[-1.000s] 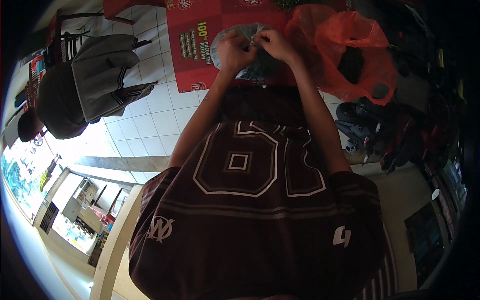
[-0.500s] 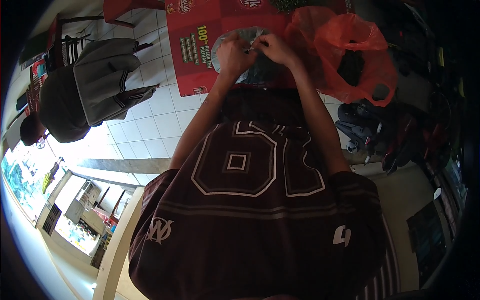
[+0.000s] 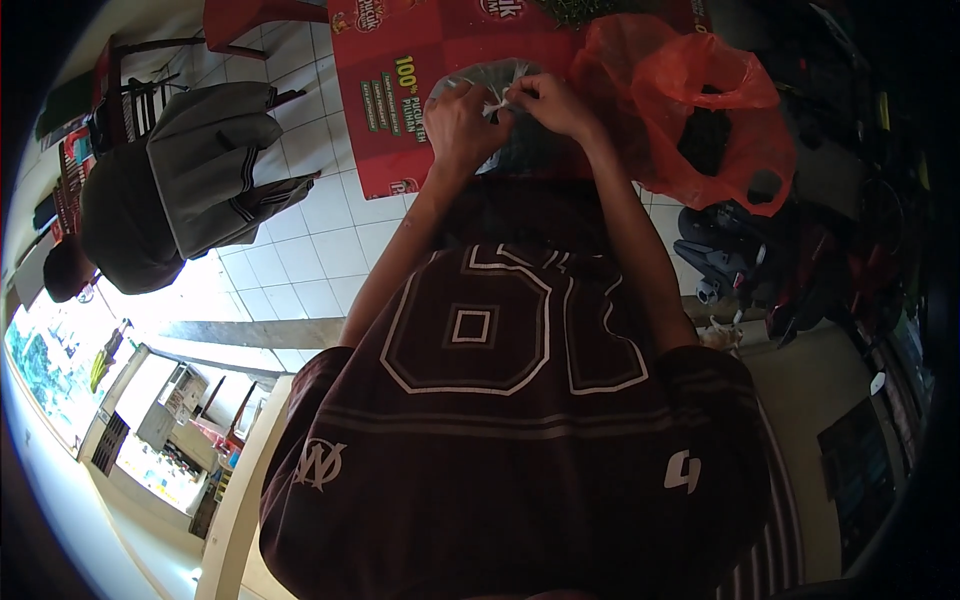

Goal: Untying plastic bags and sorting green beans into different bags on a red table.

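On my feed the clear plastic bag (image 3: 522, 150) sits on the red-covered table (image 3: 440, 40) by its near edge, straight ahead of the wearer, and what I watch most is its gathered whitish neck (image 3: 497, 101), which lies between the two hands: just to the right of the left hand (image 3: 458, 122) and just to the left of the right hand (image 3: 550, 103), with neither clearly nearer. I make out no long axis in the bag's rounded body. The right thumb and forefinger look pinched together on the neck; the left fingers curl over the bag's left side, thumb pointing in toward the neck, but their tips are hidden from me, so I cannot tell whether they grip. The bag looks thin, crinkled and see-through, pale along its far rim and darkish green lower down, its contents too dim for me to name. Beside the right forearm I see a translucent orange-red bag (image 3: 690, 60) with something dark in it
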A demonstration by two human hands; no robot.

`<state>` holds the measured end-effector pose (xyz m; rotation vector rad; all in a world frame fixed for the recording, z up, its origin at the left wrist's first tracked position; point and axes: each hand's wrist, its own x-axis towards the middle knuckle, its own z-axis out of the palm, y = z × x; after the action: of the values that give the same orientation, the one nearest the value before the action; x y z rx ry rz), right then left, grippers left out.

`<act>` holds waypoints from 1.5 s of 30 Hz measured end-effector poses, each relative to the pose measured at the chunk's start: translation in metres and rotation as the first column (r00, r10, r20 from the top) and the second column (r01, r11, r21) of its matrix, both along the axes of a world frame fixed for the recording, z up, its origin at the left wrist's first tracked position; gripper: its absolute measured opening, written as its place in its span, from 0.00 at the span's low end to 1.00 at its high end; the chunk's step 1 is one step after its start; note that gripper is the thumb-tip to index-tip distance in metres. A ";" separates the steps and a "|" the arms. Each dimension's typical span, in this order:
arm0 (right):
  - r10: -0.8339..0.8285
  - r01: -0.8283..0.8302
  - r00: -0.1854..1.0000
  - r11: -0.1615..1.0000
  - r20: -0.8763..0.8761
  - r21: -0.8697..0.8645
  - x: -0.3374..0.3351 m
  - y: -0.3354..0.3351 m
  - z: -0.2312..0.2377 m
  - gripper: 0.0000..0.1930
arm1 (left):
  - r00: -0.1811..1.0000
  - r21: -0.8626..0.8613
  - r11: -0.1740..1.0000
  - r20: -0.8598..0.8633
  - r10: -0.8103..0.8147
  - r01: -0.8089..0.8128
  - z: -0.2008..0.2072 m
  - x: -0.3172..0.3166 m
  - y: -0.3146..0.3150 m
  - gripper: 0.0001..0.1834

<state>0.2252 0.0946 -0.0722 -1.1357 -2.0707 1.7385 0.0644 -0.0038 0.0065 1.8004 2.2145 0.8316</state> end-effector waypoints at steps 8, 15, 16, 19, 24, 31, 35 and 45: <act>0.024 -0.024 1.000 0.999 -0.001 -0.022 -0.001 0.003 0.004 0.14 | 1.000 -0.267 0.964 0.018 0.007 -0.002 0.007 0.007 0.000 0.12; 0.040 -0.040 0.999 0.999 -0.006 -0.009 -0.004 0.003 0.000 0.14 | 0.998 -0.286 0.956 -0.021 0.066 -0.070 -0.011 0.017 0.005 0.11; 0.058 -0.059 0.998 0.996 -0.025 -0.061 -0.004 0.004 0.001 0.14 | 0.998 -0.287 0.956 -0.021 0.065 -0.069 -0.012 0.018 0.005 0.11; 0.050 -0.051 0.995 0.999 0.091 0.010 -0.007 0.004 0.003 0.13 | 0.994 -0.346 0.932 -0.036 0.105 -0.111 -0.015 0.021 0.005 0.12; 0.044 -0.046 0.995 0.999 0.092 0.022 -0.008 0.003 0.004 0.11 | 0.994 -0.363 0.926 -0.017 0.108 -0.107 -0.021 0.021 0.011 0.14; 0.017 -0.018 0.996 1.000 0.089 0.010 -0.006 0.002 -0.005 0.12 | 0.997 -0.346 0.935 0.001 0.082 -0.077 -0.025 0.020 0.014 0.13; 0.005 -0.005 1.000 1.000 0.025 -0.009 -0.005 0.001 -0.007 0.12 | 0.999 -0.268 0.963 0.030 0.037 -0.027 -0.029 0.015 0.010 0.11; 0.133 -0.140 0.990 0.899 0.046 0.414 -0.004 -0.019 0.037 0.13 | 0.942 -0.089 0.967 0.263 -0.209 0.240 -0.031 -0.020 0.002 0.12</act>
<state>0.2216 0.0754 -0.0357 -0.8938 -2.4254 1.2418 0.0447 -0.0018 -0.0244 1.7411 1.8210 0.8098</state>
